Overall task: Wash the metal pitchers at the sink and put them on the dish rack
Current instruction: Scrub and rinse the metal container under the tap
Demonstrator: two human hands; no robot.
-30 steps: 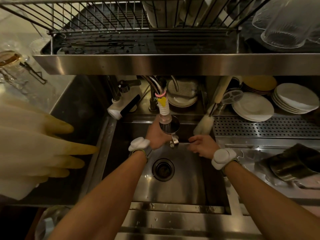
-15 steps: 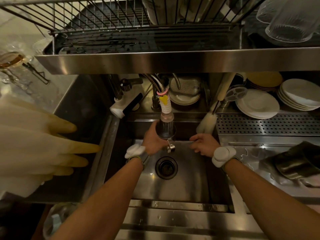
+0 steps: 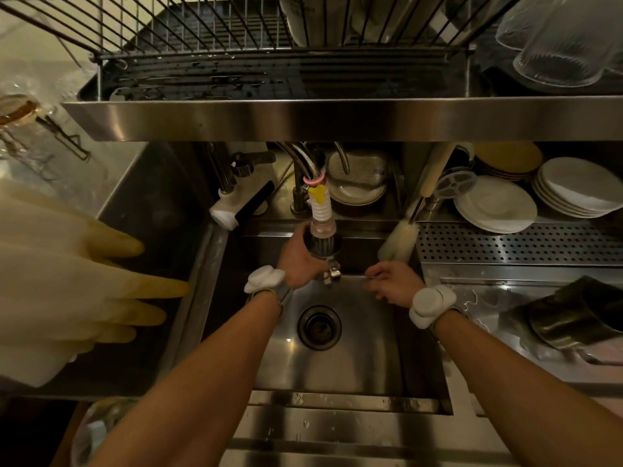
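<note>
Rinsing is our step: our left hand [image 3: 296, 262] grips the pitcher [image 3: 318, 251] under the tap [image 3: 320, 210] at the back edge of the sink [image 3: 364, 358]. Our right hand [image 3: 394, 287] curls nearby, and we cannot tell its grasp. Next, we judge, comes a lift to the dish rack [image 3: 202, 35].

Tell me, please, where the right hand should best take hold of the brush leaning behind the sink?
Probably by its pale handle, not the bristles. The brush leans head-down, with the handle rising toward the shelf. The right hand sits just in front of it, so reach up from the front, under the shelf.
</note>
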